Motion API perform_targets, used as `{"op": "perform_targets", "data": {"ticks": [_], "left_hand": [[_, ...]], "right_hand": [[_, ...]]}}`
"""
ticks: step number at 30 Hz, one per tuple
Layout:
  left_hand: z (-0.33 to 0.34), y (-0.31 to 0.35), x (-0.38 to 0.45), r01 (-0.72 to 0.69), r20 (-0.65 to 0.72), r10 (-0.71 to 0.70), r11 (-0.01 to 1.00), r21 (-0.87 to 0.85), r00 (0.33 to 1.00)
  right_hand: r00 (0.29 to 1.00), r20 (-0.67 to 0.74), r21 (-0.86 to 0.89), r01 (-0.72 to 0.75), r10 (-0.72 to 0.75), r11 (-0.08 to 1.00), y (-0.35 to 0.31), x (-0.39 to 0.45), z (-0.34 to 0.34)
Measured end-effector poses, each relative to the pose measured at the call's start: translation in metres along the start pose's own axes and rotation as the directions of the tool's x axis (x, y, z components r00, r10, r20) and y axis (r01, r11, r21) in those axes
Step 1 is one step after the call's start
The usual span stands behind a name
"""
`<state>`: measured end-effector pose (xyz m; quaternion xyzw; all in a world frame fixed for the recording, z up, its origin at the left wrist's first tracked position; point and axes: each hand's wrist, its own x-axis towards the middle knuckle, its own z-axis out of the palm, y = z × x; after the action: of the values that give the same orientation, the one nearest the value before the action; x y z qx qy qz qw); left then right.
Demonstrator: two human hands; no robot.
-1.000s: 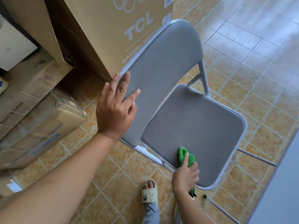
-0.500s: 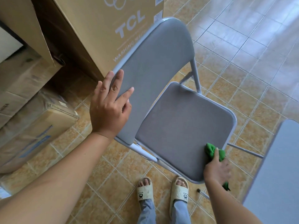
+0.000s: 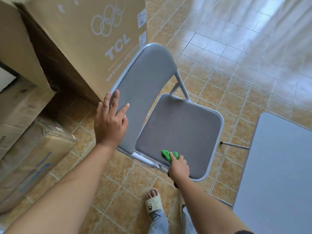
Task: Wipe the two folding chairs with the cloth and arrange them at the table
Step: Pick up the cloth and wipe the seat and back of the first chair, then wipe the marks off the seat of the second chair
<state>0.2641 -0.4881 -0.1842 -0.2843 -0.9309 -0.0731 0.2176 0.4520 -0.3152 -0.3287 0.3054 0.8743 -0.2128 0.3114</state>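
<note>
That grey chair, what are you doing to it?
A person is cleaning a grey folding chair that stands open on the tiled floor. The left hand rests flat on the side of the backrest to steady it. The right hand presses a green cloth onto the near edge of the seat. A grey table is just to the right, and big cardboard boxes stand behind the chair. Only this one chair is in view.

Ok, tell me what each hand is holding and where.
Right hand grips the bunched green cloth at its near end, pressed on the chair seat. Left hand steadies the backrest by its side edge.
</note>
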Motion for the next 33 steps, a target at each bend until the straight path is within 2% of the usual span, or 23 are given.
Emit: {"op": "perform_targets", "data": {"ticks": [3, 7, 9, 11, 14, 17, 21, 23, 27, 33], "left_hand": [[-0.02, 0.008, -0.001, 0.021, 0.238, -0.029, 0.999, 0.039, 0.971], [-0.039, 0.039, -0.004, 0.201, 0.507, -0.222, 0.975, 0.096, 0.833], [-0.048, 0.07, -0.009, 0.245, 0.621, -0.23, 0.967, 0.062, 0.749], [-0.055, 0.101, -0.017, 0.227, 0.697, -0.197, 0.973, 0.05, 0.689], [-0.069, 0.158, -0.032, 0.031, 0.814, -0.035, 0.999, 0.022, 0.58], [-0.088, 0.225, -0.048, -0.184, 0.861, 0.163, 0.979, -0.083, 0.481], [-0.111, 0.301, -0.072, -0.311, 0.873, 0.336, 0.922, -0.23, 0.353], [-0.125, 0.341, -0.087, -0.333, 0.862, 0.386, 0.901, -0.276, 0.329], [-0.163, 0.417, -0.127, -0.417, 0.825, 0.459, 0.854, -0.31, 0.328], [-0.229, 0.531, -0.215, -0.556, 0.762, 0.605, 0.726, -0.406, 0.233]], "right_hand": [[1.0, -0.024, -0.056, -0.013, 0.011, 0.998, 0.027, -0.042, -0.04], [1.0, 0.027, -0.117, 0.006, -0.003, 0.993, 0.07, -0.098, -0.079], [0.996, 0.048, -0.125, -0.062, 0.069, 0.99, 0.098, -0.133, -0.098], [0.99, 0.037, -0.121, -0.132, 0.137, 0.984, 0.12, -0.162, -0.105], [0.974, 0.012, -0.104, -0.226, 0.228, 0.969, 0.153, -0.203, -0.108], [0.956, -0.011, -0.038, -0.293, 0.293, 0.955, 0.187, -0.243, -0.103], [0.934, -0.043, 0.054, -0.354, 0.356, 0.934, 0.228, -0.29, -0.094], [0.918, -0.059, 0.099, -0.385, 0.391, 0.918, 0.256, -0.32, -0.088], [0.887, -0.088, 0.142, -0.44, 0.454, 0.887, 0.322, -0.385, -0.071], [0.801, -0.083, 0.212, -0.567, 0.593, 0.796, 0.427, -0.495, -0.033]]}}
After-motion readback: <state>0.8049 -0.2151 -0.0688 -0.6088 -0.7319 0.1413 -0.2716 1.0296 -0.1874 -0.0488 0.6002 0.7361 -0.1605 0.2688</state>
